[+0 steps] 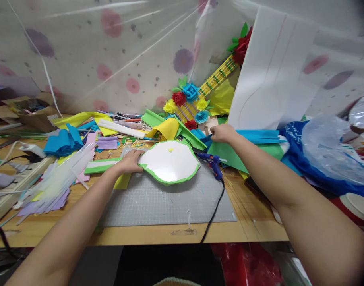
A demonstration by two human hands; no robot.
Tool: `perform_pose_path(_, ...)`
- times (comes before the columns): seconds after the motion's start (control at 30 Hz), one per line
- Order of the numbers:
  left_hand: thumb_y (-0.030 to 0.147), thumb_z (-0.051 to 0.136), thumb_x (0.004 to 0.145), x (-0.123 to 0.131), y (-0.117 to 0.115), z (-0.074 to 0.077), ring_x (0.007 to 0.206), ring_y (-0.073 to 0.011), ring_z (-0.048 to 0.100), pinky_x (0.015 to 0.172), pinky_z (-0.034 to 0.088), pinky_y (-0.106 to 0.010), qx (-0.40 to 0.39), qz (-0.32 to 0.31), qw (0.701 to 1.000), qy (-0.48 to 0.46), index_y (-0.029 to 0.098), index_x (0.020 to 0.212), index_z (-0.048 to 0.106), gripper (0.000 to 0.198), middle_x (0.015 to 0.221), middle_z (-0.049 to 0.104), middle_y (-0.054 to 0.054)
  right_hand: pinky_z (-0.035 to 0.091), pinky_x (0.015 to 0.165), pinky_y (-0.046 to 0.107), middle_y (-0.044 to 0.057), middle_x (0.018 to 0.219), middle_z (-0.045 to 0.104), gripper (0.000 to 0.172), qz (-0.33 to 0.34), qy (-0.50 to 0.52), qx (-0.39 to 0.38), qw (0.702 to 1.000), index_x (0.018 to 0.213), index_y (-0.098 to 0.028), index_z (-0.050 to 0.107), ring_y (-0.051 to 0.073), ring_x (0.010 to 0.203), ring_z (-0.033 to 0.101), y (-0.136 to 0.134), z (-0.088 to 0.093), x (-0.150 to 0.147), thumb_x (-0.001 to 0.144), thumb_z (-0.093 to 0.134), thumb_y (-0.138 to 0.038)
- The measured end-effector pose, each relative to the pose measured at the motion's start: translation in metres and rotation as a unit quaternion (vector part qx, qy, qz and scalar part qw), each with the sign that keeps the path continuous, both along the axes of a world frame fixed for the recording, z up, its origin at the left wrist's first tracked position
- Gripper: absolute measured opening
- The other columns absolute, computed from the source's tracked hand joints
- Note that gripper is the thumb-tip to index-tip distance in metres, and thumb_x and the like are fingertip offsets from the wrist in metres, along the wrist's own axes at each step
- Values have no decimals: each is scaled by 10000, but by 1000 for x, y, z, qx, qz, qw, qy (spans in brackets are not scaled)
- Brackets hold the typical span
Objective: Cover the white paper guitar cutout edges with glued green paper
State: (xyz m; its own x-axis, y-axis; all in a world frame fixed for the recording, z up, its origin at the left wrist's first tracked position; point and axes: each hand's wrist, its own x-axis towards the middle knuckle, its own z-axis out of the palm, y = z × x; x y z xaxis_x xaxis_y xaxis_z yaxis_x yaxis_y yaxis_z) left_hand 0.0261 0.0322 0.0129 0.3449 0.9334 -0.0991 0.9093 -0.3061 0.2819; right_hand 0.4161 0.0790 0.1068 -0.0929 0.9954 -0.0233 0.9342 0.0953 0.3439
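A white guitar-shaped board (171, 165) edged in green paper lies over the grey cutting mat (170, 206), its narrow neck pointing left. My left hand (130, 161) is closed around the neck where it meets the round body. A small yellow scrap sits on the white face. Farther back on the right, my right hand (223, 133) has its fingers curled on blue crepe paper (256, 136); its fingertips are partly hidden. Green paper (229, 155) spreads beneath that forearm. A blue glue gun (213, 162) rests just right of the board, its black cord running off the front edge.
A flower-covered yellow paper guitar (217, 77) leans at the back beside a tall white board (259, 71). Glue sticks (61, 171), a blue crepe roll (62, 141) and a power strip (24, 184) lie at left. Plastic bags (328, 147) fill the right side.
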Motion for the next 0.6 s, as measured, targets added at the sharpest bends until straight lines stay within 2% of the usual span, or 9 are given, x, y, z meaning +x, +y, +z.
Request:
perform_pose_path(0.13, 319, 624, 543, -2, 0, 6, 1244, -319, 401, 1012, 358, -432, -22, -11, 1000, -16, 176, 1333, 392, 835, 1333, 435, -137, 407, 666, 302, 127, 978, 684, 290, -29, 50, 67, 996, 957, -179, 672, 264, 896, 617, 11, 10, -10, 759, 499, -301)
perform_pose_path(0.2, 307, 612, 556, 1, 1, 14, 1266, -302, 383, 1037, 335, -424, -34, -35, 997, -57, 197, 1328, 396, 810, 1365, 421, -110, 413, 674, 303, 126, 973, 687, 297, -38, 72, 93, 992, 961, -175, 669, 264, 895, 619, 14, 12, -14, 758, 500, -310)
perform_pose_path(0.27, 296, 578, 596, 13, 3, 24, 1260, -283, 395, 1046, 328, -418, -15, -31, 991, -127, 199, 1281, 443, 705, 1350, 446, -90, 414, 677, 299, 124, 962, 692, 294, -42, 84, 113, 989, 953, -174, 669, 261, 891, 621, 16, 12, -19, 758, 498, -313)
perform_pose_path(0.33, 302, 553, 646, 37, 6, 33, 1199, -266, 455, 1026, 350, -420, 38, 16, 976, -214, 184, 1179, 508, 548, 1251, 525, -84, 411, 676, 296, 119, 951, 696, 286, -39, 90, 132, 986, 950, -177, 666, 255, 885, 623, 15, 11, -28, 763, 489, -303)
perform_pose_path(0.43, 305, 610, 663, 92, 11, 44, 1054, -233, 554, 958, 410, -385, 38, 19, 930, -364, 143, 1044, 545, 419, 1114, 595, -111, 403, 677, 298, 115, 941, 698, 284, -15, 102, 155, 982, 968, -180, 653, 255, 878, 625, 10, 12, -48, 774, 472, -280)
perform_pose_path(0.53, 336, 735, 606, 149, 13, 50, 1000, -233, 580, 863, 460, -376, -51, 33, 865, -498, 142, 1104, 492, 587, 1071, 613, -132, 393, 683, 296, 121, 942, 692, 286, 35, 122, 169, 977, 992, -168, 631, 256, 877, 620, 2, 18, -74, 789, 460, -273)
perform_pose_path(0.6, 306, 777, 560, 175, 15, 53, 975, -237, 589, 825, 472, -362, -91, 57, 832, -544, 131, 1105, 492, 639, 1038, 623, -135, 386, 687, 293, 117, 933, 687, 278, 76, 143, 172, 972, 995, -162, 618, 252, 870, 614, -5, 24, -92, 798, 455, -271)
